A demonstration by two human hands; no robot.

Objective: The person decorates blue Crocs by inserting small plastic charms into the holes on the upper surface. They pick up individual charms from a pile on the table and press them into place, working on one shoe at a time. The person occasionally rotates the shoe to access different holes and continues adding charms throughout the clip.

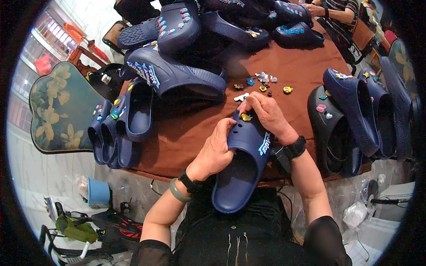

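The held slipper (246,142) appears smooth, semi-matt moulded plastic (possibly rubber). The brown tablecloth (298,116) is matt, creased cloth.

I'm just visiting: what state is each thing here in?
Navy-blue perforated slipper: held, partly decorated, some holes empty
Left fingers: closed on the slipper's side
Right fingers: bent at its toe, exact grip hidden
Brown cloth: spread out, creased
Small multicoloured charms: loose on the cloth
Black perforated clog: decorated, unheld
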